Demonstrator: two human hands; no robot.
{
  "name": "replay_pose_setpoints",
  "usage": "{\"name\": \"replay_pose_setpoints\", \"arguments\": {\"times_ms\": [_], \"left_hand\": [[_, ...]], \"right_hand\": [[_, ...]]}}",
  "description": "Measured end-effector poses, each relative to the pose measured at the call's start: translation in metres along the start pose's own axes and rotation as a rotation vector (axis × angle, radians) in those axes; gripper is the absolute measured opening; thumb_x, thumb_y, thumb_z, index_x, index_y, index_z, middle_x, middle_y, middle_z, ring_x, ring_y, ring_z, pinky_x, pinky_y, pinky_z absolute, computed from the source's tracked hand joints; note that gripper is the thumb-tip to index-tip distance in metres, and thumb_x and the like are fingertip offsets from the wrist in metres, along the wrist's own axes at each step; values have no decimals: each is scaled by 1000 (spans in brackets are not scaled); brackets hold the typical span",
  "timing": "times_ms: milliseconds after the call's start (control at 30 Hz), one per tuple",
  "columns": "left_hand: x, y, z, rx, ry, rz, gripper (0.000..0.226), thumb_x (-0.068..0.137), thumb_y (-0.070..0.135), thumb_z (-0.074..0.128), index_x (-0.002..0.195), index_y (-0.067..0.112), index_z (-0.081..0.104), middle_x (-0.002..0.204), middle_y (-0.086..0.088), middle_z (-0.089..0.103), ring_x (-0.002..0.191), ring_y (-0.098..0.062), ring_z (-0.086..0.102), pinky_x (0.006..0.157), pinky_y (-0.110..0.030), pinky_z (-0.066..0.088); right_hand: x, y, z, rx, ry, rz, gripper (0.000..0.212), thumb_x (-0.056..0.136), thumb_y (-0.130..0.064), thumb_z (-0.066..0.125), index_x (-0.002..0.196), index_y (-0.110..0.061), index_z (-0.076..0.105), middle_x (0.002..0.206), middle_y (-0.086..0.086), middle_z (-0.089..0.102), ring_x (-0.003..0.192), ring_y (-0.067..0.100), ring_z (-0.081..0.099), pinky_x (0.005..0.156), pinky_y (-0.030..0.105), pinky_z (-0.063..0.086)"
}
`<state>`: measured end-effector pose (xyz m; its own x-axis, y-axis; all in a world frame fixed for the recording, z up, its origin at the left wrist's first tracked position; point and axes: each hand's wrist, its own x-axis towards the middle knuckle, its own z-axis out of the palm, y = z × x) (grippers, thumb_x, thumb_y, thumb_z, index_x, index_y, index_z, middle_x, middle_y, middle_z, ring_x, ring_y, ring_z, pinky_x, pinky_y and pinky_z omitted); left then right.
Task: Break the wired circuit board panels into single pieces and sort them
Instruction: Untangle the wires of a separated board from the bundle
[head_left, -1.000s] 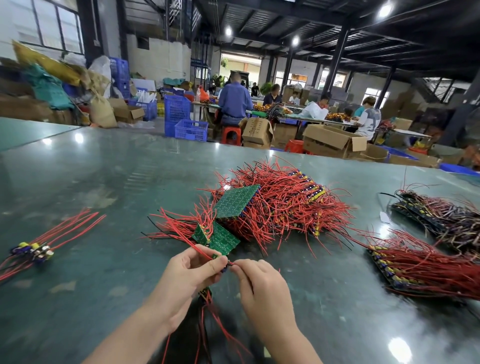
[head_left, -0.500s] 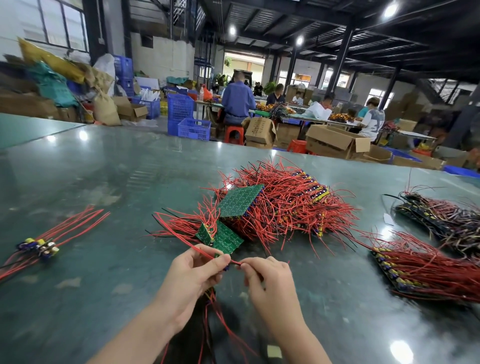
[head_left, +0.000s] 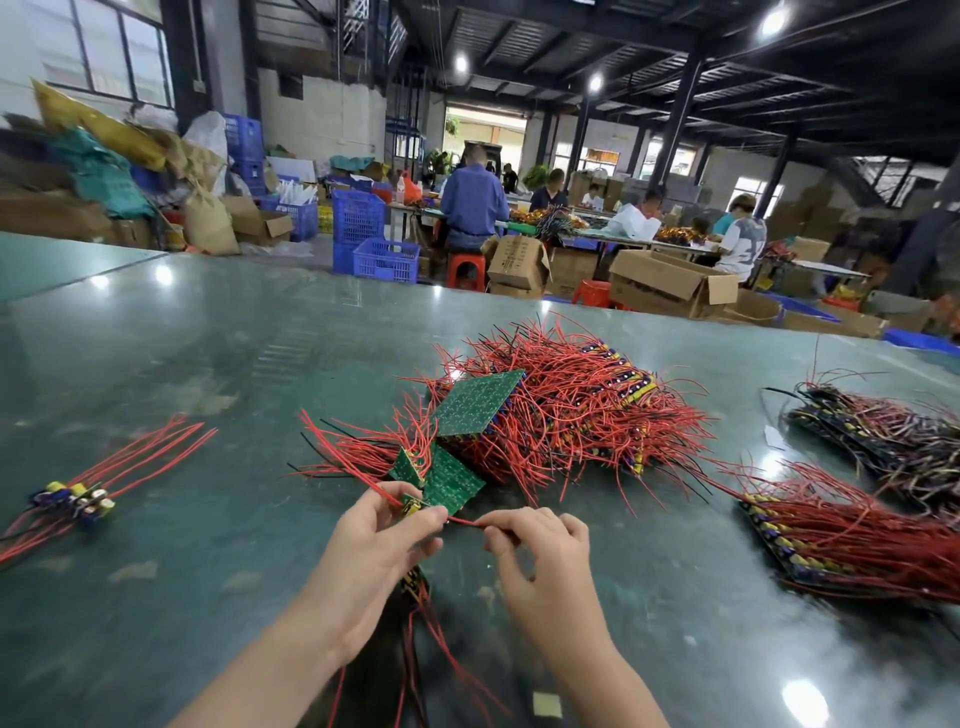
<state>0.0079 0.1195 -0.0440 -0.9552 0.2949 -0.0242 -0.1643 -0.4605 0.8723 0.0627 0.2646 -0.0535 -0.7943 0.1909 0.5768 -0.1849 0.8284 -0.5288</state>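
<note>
My left hand (head_left: 376, 545) pinches a small single circuit board piece (head_left: 414, 505) with red wires. My right hand (head_left: 540, 551) pinches a red wire (head_left: 465, 521) that runs from that piece. Just beyond my hands lies a green panel fragment (head_left: 449, 480), and behind it a big heap of wired panels (head_left: 566, 410) with a green board (head_left: 478, 402) tilted up on it. Below my left hand more wired boards (head_left: 415, 582) hang, mostly hidden by my wrist. A small group of single pieces (head_left: 72, 501) with red wires lies at the far left.
A row of wired panels (head_left: 841, 545) lies at the right, and a darker pile (head_left: 883, 431) behind it. The dark green table (head_left: 208, 338) reaches far back. Beyond its far edge are cardboard boxes (head_left: 670, 283), blue crates (head_left: 387, 260) and seated people (head_left: 475, 208).
My hands have drawn slightly apart, so a short length of red wire now shows between them. The single piece sits higher in my left fingers. The piles have not moved.
</note>
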Motion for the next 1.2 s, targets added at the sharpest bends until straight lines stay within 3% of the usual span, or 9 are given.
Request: {"name": "replay_pose_setpoints", "arguments": {"times_ms": [233, 367, 500, 633, 767, 833, 1000, 1100, 1200], "left_hand": [[1, -2, -3, 130, 11, 112, 22, 81, -12, 62, 85, 10, 59, 74, -5, 66, 64, -13, 63, 61, -20, 55], [1, -2, -5, 351, 15, 211, 22, 79, -8, 67, 85, 13, 61, 80, -8, 70, 69, -17, 64, 74, -34, 54], [0, 0, -7, 484, 33, 260, 24, 78, -1, 72, 79, 21, 63, 83, -9, 71, 72, -16, 62, 69, -36, 50], [2, -2, -6, 512, 138, 274, 22, 71, 3, 78, 76, 18, 63, 68, -3, 66, 64, -14, 56, 67, -34, 46], [3, -8, -2, 391, 194, 194, 21, 72, 1, 77, 76, 13, 61, 77, -22, 69, 70, -24, 60, 73, -40, 47], [3, -10, -1, 330, 211, 172, 20, 74, -2, 75, 76, 12, 60, 74, -21, 69, 66, -23, 61, 70, -36, 48], [8, -3, -7, 196, 302, 187, 22, 79, -12, 65, 76, 8, 55, 57, -3, 63, 52, -10, 62, 57, -23, 53], [12, 1, -12, 210, 319, 228, 25, 79, -14, 64, 75, 8, 55, 58, -1, 62, 55, -14, 61, 65, -31, 52], [10, 0, -11, 269, 306, 246, 25, 77, -12, 67, 75, 10, 55, 58, -1, 61, 60, -21, 58, 74, -41, 50]], "right_hand": [[-1, 0, 1, -30, 2, 0, 20, 85, -36, 54, 82, -29, 72, 75, -17, 66, 76, 1, 50, 86, 23, 22], [0, 3, 2, -48, -100, -4, 12, 87, -33, 60, 84, -29, 71, 80, -15, 66, 80, 4, 54, 85, 22, 23], [1, 3, 0, -7, -173, -22, 6, 87, -22, 65, 89, -21, 71, 84, -10, 66, 85, 10, 55, 83, 30, 42], [-1, 0, -1, 31, -100, 38, 6, 88, -21, 64, 84, -19, 68, 82, -14, 62, 80, 5, 56, 73, 28, 47], [-6, -7, 5, -28, 32, 76, 12, 88, -23, 63, 77, -20, 59, 75, -15, 53, 72, 7, 49, 60, 29, 42], [-7, -8, 7, -56, 54, 67, 13, 89, -25, 61, 78, -19, 56, 77, -13, 55, 76, 9, 50, 59, 30, 41], [-2, 1, 2, -94, -36, 9, 10, 89, -27, 62, 81, -20, 64, 80, -11, 62, 75, 10, 55, 73, 25, 37], [0, 4, -2, -100, -12, 56, 11, 86, -26, 67, 77, -23, 64, 74, -14, 61, 74, 8, 55, 80, 14, 27], [0, 5, -3, -110, -12, 95, 11, 85, -28, 69, 76, -25, 63, 74, -18, 59, 78, 5, 53, 86, 13, 25]]}}
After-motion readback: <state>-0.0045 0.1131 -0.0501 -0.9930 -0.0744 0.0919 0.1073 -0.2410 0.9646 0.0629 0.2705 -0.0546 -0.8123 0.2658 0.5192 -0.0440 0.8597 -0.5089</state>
